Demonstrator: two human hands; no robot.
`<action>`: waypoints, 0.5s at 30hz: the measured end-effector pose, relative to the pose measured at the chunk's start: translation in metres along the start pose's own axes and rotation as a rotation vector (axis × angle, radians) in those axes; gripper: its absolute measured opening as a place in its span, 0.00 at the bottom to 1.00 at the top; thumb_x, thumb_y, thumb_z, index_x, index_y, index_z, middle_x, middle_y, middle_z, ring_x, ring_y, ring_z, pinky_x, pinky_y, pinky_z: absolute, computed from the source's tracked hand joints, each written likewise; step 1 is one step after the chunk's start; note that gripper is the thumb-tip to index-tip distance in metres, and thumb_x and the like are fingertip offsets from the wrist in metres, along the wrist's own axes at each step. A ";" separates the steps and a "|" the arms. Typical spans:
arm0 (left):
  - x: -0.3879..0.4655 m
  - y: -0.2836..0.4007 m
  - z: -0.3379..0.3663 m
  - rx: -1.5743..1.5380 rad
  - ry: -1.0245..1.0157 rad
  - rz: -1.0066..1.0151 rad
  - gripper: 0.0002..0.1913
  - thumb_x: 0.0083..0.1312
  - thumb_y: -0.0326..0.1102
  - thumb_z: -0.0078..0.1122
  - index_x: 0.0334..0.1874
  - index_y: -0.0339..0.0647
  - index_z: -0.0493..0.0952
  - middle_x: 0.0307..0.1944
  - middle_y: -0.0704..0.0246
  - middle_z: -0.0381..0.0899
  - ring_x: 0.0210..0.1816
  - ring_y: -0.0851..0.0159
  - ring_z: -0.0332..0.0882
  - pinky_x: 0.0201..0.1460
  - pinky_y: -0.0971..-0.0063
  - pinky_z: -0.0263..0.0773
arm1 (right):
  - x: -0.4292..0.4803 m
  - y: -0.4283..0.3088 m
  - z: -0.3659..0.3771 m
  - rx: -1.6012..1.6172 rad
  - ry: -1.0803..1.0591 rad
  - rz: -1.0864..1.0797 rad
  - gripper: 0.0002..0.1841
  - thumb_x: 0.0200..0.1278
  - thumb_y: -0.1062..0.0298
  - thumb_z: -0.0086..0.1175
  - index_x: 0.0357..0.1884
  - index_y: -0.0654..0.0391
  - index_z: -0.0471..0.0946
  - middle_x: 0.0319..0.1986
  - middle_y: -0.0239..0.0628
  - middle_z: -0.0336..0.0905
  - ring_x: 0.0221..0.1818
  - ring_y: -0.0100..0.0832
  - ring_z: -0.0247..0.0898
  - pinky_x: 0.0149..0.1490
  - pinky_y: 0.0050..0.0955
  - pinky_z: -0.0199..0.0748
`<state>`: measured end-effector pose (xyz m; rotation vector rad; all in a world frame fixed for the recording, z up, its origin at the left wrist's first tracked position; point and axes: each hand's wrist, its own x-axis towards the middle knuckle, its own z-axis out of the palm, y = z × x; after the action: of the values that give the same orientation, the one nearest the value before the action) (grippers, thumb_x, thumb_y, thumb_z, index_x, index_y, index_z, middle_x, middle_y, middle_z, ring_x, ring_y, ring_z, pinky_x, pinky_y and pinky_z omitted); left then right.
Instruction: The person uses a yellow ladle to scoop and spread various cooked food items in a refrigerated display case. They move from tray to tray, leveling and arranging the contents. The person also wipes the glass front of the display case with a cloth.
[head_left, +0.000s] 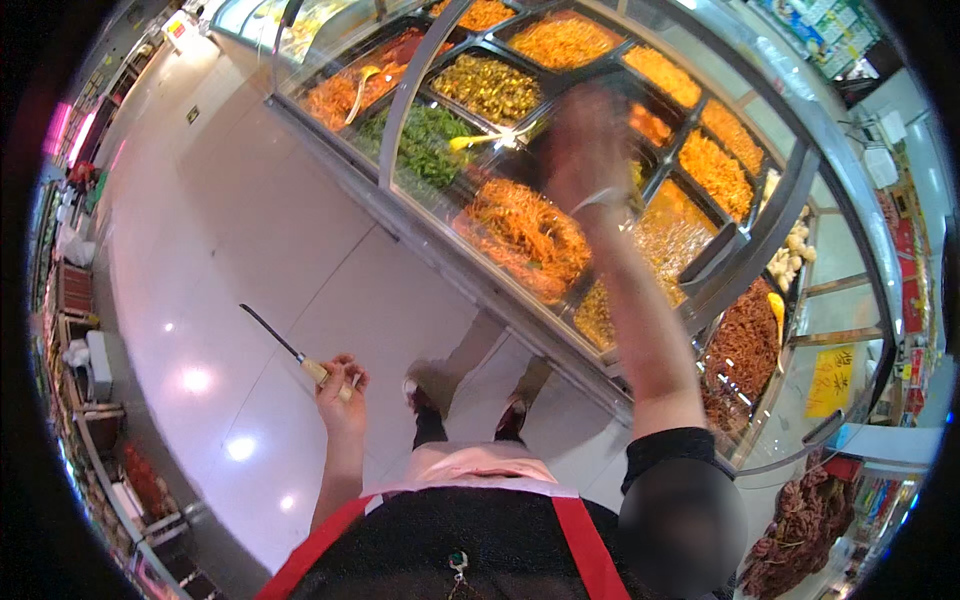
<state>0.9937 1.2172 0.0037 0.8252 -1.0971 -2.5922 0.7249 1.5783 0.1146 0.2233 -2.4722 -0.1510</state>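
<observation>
My left hand (343, 388) is closed around the pale wooden handle of a thin, dark-bladed hand tool (301, 358). Its narrow blade points up and left over the floor, with a slight bend at the tip. My right arm reaches across the glass-sided food display case (384, 142). Motion blurs my right hand (589, 146), so its fingers and anything in them are unclear. Below that hand are trays of food, among them orange shredded food (529, 236) and chopped yellow-green food (487, 88). A yellow-handled spoon (480, 140) lies near the dark green shreds (424, 146).
A curved dark frame bar (420, 82) crosses the case. On the right are a tray of reddish-brown shreds (742, 337) and a yellow sign (829, 381) bearing writing. Pale glossy floor (202, 247) spreads to my left, with shelves (79, 292) along the far side.
</observation>
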 end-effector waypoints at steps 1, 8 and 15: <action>0.008 -0.002 0.004 -0.010 -0.095 0.013 0.04 0.63 0.30 0.59 0.36 0.51 0.75 0.43 0.66 0.76 0.37 0.65 0.76 0.40 0.67 0.74 | -0.028 -0.039 0.015 0.282 -0.092 -0.134 0.25 0.62 0.63 0.43 0.63 0.54 0.63 0.65 0.43 0.59 0.69 0.43 0.50 0.70 0.47 0.48; 0.062 0.022 0.013 -0.023 -0.183 0.008 0.05 0.63 0.30 0.59 0.34 0.51 0.72 0.41 0.67 0.76 0.33 0.66 0.76 0.36 0.69 0.72 | -0.033 -0.002 0.001 0.287 0.001 -0.223 0.26 0.54 0.69 0.50 0.59 0.51 0.71 0.58 0.41 0.70 0.62 0.42 0.63 0.68 0.41 0.56; 0.116 0.083 -0.033 0.025 0.019 0.059 0.05 0.63 0.30 0.58 0.35 0.51 0.72 0.40 0.68 0.76 0.34 0.68 0.75 0.35 0.72 0.71 | 0.152 0.064 -0.011 0.112 -0.230 0.441 0.19 0.57 0.51 0.56 0.43 0.54 0.74 0.43 0.41 0.73 0.49 0.43 0.67 0.52 0.43 0.67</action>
<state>0.9148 1.0938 -0.0036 0.8091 -1.1331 -2.5219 0.6056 1.6104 0.2244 -0.3104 -2.6918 0.1585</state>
